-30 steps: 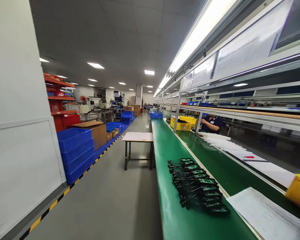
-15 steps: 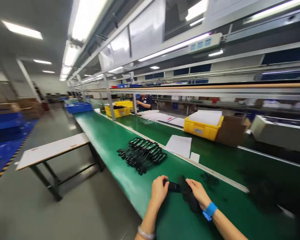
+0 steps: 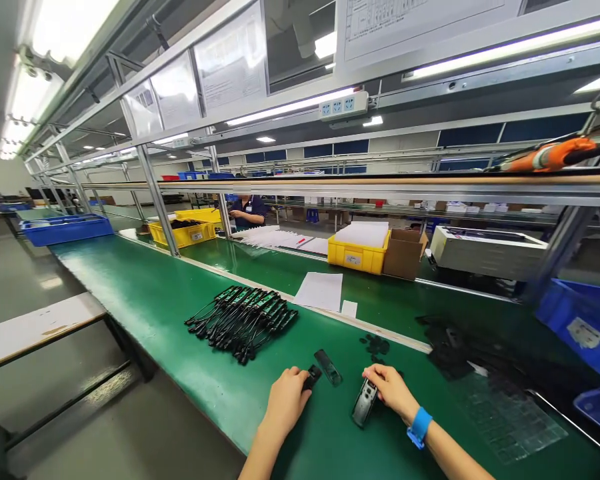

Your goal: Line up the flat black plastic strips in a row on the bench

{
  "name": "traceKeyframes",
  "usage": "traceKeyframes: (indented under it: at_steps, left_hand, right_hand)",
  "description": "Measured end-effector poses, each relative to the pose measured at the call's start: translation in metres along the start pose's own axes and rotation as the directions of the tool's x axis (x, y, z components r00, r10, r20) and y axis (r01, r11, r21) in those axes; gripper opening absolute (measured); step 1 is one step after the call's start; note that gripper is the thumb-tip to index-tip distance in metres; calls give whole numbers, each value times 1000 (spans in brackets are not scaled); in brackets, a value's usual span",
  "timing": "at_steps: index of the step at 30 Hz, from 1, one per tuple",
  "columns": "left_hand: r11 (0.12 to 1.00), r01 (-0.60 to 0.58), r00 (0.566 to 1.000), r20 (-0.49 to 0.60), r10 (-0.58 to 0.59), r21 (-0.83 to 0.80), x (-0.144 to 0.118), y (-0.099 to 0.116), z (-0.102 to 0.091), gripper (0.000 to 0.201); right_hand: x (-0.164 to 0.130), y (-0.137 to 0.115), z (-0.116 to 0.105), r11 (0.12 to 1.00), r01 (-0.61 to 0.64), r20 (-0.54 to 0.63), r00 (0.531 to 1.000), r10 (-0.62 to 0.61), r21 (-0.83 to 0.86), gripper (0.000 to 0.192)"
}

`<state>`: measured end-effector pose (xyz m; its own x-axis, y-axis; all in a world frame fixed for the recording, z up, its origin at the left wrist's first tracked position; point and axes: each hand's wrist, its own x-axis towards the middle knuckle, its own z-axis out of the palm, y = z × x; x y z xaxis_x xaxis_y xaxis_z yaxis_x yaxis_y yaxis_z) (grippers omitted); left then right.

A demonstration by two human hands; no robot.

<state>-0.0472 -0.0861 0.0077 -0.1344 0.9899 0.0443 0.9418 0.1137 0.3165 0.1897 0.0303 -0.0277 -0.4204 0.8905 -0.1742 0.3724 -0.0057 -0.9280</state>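
My left hand (image 3: 286,402) rests on the green bench top (image 3: 145,293) with its fingers closed on a small black part (image 3: 311,377). Just right of that part lies a dark translucent strip (image 3: 328,367). My right hand (image 3: 393,390), with a blue wristband (image 3: 419,427), grips the top end of a black and grey housing (image 3: 363,403) that lies on the bench. A row of black wired circuit boards with green faces (image 3: 241,321) lies further away to the left.
Small black discs (image 3: 377,345) and a pile of black parts (image 3: 460,343) lie right of my hands. Paper sheets (image 3: 321,291), yellow bins (image 3: 358,252), a cardboard box (image 3: 403,252) and blue bins (image 3: 583,323) stand beyond. A co-worker (image 3: 247,210) works far off. A side table (image 3: 35,325) stands left.
My view swung right from the aisle to the bench. Both hands came into view holding one black item together, then moved apart, each with a separate piece.
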Motion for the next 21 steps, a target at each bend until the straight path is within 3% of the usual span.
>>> traceKeyframes:
  at_steps: [3, 6, 9, 11, 14, 17, 19, 21]
  left_hand:
    - [1000, 4, 999, -38, -3, 31, 2, 2, 3, 29]
    - [985, -162, 987, -7, 163, 66, 15, 10, 6, 43]
    - [903, -418, 907, 104, 408, 102, 39, 21, 9, 63]
    - [842, -525, 849, 147, 508, 121, 56, 28, 10, 52]
    - [798, -582, 813, 125, 569, 153, 72, 34, 11, 36]
    - [805, -566, 822, 47, 568, 178, 75, 31, 8, 33]
    - [845, -505, 855, -36, 518, 174, 70, 20, 5, 36]
    - [924, -377, 900, -208, 383, 67, 62, 2, 1, 34]
  right_hand:
    - [-4, 4, -1, 996, -52, 42, 998, 55, -73, 21]
    - [-12, 2, 6, 987, -42, 129, 990, 62, -152, 23]
    - [-21, -8, 10, 962, 39, 181, 983, 11, -271, 31]
    - [-24, -18, 0, 911, 127, 146, 986, -74, -392, 31]
    - [-14, -31, -44, 757, 169, 51, 983, -176, -631, 28]
    - [6, -30, -114, 569, 38, -25, 994, -103, -821, 31]
    - [20, -20, -158, 463, 5, -3, 1000, -17, -887, 48]
    - [31, -6, -190, 394, 44, 81, 994, 78, -918, 80]
